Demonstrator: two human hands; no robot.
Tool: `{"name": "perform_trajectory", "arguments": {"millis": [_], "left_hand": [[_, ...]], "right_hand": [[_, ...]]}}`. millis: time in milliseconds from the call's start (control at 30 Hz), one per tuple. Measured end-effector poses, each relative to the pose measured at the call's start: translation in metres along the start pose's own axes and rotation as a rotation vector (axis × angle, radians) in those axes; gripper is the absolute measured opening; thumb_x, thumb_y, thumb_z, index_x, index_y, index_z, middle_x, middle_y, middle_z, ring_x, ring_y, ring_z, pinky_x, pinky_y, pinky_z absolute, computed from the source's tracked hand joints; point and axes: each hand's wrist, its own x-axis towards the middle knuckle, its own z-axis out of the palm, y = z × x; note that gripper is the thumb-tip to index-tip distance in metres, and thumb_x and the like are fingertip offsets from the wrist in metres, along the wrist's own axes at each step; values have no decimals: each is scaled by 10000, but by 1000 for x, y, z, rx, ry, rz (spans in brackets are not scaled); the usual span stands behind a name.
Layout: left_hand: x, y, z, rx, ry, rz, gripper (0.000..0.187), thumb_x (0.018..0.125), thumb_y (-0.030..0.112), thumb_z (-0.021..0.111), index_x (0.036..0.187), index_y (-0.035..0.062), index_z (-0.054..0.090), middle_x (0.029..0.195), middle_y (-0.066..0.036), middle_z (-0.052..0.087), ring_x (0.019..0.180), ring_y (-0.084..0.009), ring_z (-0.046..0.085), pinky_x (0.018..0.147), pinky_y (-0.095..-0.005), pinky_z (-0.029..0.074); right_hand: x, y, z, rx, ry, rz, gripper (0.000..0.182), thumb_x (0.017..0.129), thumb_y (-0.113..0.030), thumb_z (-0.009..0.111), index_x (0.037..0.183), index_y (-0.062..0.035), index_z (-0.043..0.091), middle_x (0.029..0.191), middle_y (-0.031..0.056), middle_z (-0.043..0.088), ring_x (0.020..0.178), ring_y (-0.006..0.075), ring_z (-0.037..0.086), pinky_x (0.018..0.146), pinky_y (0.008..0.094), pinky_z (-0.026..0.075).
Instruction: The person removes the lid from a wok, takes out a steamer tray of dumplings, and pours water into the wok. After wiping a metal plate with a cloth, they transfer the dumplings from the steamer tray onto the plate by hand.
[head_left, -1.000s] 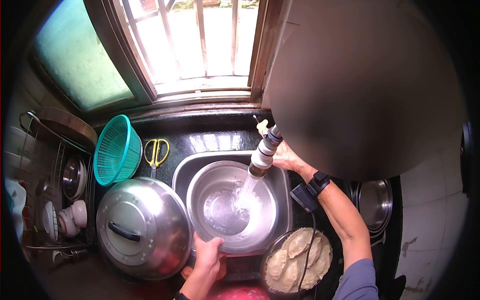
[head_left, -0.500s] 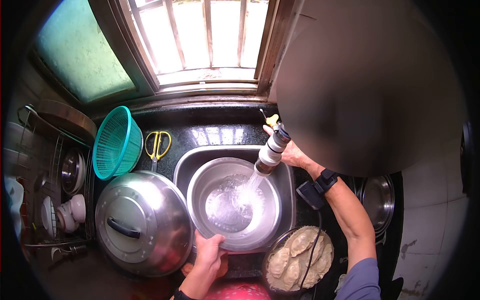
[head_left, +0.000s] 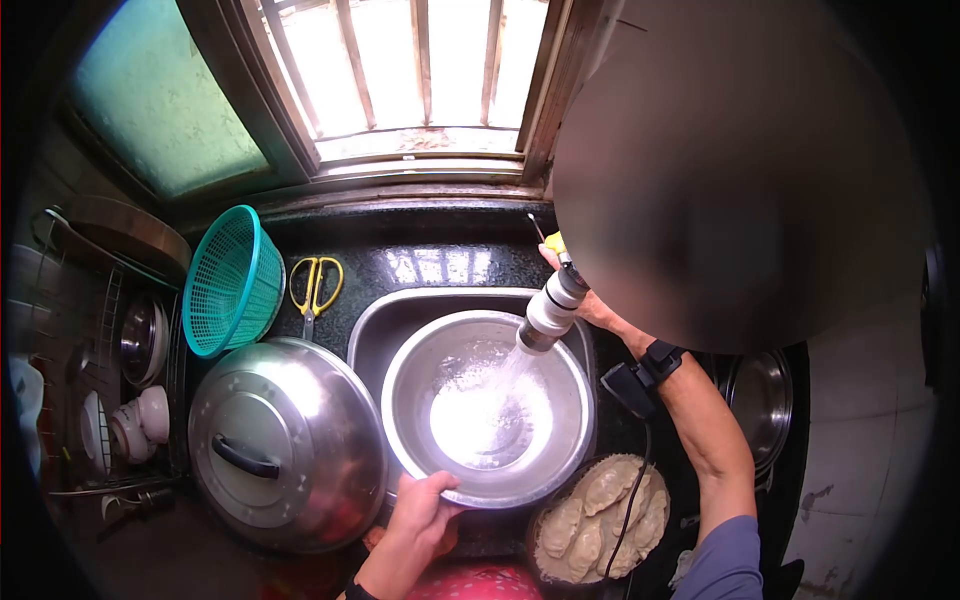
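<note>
A metal basin (head_left: 410,420) sits tilted over the sink (head_left: 372,335), with water in its bottom. My left hand (head_left: 425,515) is closed on the basin's near rim, thumb on the inside. A stream runs from the white and black tap (head_left: 550,312) into the basin. My right hand (head_left: 598,310) is behind the tap, its fingertips closed by the yellow tap handle (head_left: 555,243); the tap and a dark blur hide the rest of that hand.
A large domed lid (head_left: 300,420) lies left of the basin. Behind it are yellow-handled scissors (head_left: 316,285) and a green colander (head_left: 225,290). A bowl of dumplings (head_left: 600,520) stands at the right front, a cable crossing it. A dish rack (head_left: 110,300) is far left.
The basin has shifted a little to the right and tilted, with my left hand moving along with it. Water still runs, and my right hand stays at the tap.
</note>
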Motion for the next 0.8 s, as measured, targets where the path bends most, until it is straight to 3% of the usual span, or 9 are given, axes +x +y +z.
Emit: {"name": "perform_trajectory", "arguments": {"millis": [167,600,800], "left_hand": [[0,6,-5,3,-48,19,603,740,-157,475,1316,-33,350,1206,-207,497,1073,-378,578,846,-557,550],[1,11,-4,-21,-87,29,590,740,-156,479,1308,-60,350,1195,-233,492,1064,-391,574,878,-557,534],[1,10,-6,-21,-85,37,579,739,-157,480,1298,-71,359,1183,-232,503,1057,-389,579,876,-550,538]], "right_hand": [[5,-11,-14,2,0,39,568,838,-116,586,1387,-168,452,1083,164,486,1043,336,503,945,451,415],[5,0,-9,59,-16,22,537,876,-107,558,1396,-192,453,1035,139,493,1011,315,503,941,434,426],[9,1,-5,165,-18,100,512,884,-134,556,1382,-204,462,1110,143,485,1040,328,494,961,440,418]]}}
